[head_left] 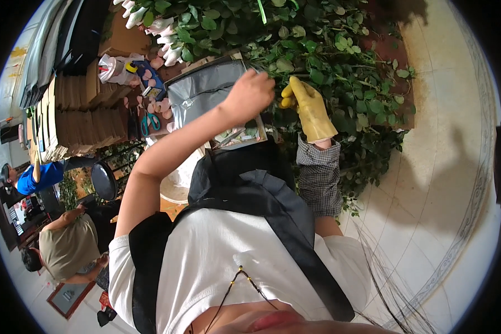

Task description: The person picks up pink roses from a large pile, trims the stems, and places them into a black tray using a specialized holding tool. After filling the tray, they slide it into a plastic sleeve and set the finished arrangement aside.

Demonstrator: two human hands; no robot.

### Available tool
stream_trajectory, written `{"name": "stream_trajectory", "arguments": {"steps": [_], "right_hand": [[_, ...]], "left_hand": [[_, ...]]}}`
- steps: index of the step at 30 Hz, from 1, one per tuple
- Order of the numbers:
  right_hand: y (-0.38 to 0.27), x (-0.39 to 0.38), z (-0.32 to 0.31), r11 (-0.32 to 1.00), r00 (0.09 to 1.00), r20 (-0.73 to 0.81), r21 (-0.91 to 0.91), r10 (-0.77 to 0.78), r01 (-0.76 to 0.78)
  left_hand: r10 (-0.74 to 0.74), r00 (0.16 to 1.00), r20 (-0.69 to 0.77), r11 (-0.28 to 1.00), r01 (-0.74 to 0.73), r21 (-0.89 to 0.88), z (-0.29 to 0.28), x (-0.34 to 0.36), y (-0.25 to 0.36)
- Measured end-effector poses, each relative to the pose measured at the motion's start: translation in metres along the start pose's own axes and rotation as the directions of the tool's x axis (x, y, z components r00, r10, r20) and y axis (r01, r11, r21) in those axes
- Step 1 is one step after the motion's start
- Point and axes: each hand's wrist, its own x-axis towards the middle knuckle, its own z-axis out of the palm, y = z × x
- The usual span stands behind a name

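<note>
My bare left hand (250, 96) is closed, its fingers curled together over the right edge of a box lined with grey plastic (197, 92). What it grips, if anything, is hidden. Just to its right is my right hand (310, 108) in a yellow rubber glove, with a checked sleeve cover below it. Its fingers are bent towards the thumb, and I cannot make out what lies between them. Both hands are close together but apart, in front of a thick heap of leafy green stems (339, 67). Pale wrapped flower heads (170, 44) lie at the heap's left end.
Left of the box lie teal-handled scissors (150, 123), loose pink petals (164, 106) and a blue box (149, 75). Stacked cardboard (89, 125) stands farther left, with a round dark stool (103, 181) below. Two people (69, 245) are at the far left. Tiled floor (428, 167) extends right.
</note>
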Motion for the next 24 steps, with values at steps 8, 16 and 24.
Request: {"name": "stream_trajectory", "arguments": {"steps": [8,16,24], "right_hand": [[0.079,-0.041,0.007,0.987,0.947,0.279,-0.078,0.159,-0.143],[0.187,0.047,-0.001,0.139,0.97,0.106,-0.981,-0.221,0.138],[0.13,-0.005,0.019,0.744,0.99,0.045,-0.655,-0.135,0.131]], "left_hand": [[-0.663,0.746,0.067,0.677,0.635,-0.373,0.029,0.0,-0.032],[-0.616,0.787,0.042,0.682,0.559,-0.471,0.033,-0.015,-0.037],[-0.9,0.435,-0.034,0.366,0.711,-0.6,-0.018,-0.172,-0.036]]}}
